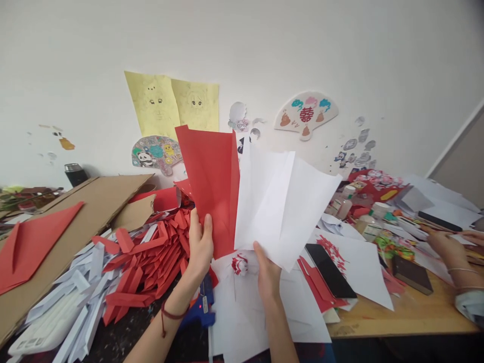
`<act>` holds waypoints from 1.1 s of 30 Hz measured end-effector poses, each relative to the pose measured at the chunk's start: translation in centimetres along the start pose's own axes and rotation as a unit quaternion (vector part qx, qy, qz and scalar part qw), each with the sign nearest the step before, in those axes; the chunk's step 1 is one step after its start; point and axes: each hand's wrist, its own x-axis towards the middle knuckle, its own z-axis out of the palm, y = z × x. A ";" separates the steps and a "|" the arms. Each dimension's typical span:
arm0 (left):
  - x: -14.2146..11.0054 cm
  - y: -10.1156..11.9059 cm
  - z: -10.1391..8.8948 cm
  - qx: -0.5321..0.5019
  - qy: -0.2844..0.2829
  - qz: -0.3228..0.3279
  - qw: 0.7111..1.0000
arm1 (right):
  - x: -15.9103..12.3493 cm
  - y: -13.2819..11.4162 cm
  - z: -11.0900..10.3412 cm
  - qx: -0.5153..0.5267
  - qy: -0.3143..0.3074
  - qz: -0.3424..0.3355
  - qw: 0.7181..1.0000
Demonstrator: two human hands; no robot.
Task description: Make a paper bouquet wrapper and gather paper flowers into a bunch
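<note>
Fingers of the left hand (pixel 201 244) grip a folded red sheet (pixel 217 191) by its lower left part, thumb across the front, while the right hand (pixel 269 275) pinches a creased white sheet (pixel 264 196) near its bottom edge. Both sheets are held up side by side before the wall (pixel 242 45). Between the wrists, a red-and-white paper flower (pixel 239 264) rests above white paper (pixel 245 322). Folded red strips (pixel 162 257) heap beside the left hand; a black phone (pixel 330 269) lies right of the right hand.
</note>
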 end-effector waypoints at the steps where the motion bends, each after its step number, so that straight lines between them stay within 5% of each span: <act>1: 0.0 0.0 0.1 -0.006 0.001 -0.012 1.000 | 0.0 0.1 -0.1 -0.001 -0.003 -0.011 1.000; 9: -0.5 0.3 0.4 -0.109 -0.062 -0.068 0.990 | 0.2 0.7 -0.6 0.032 -0.058 0.022 0.998; 18: -1.3 1.1 0.1 -0.153 -0.123 -0.108 0.975 | -0.3 0.4 -0.5 -0.055 -0.007 -0.035 0.998; 27: -1.7 -0.3 0.8 -0.131 -0.128 -0.160 0.970 | -0.8 0.2 -0.5 -0.053 0.012 -0.025 0.998; 33: -2.1 -0.7 1.6 -0.073 -0.058 -0.115 0.989 | -1.1 0.9 -0.7 -0.061 0.016 0.005 0.998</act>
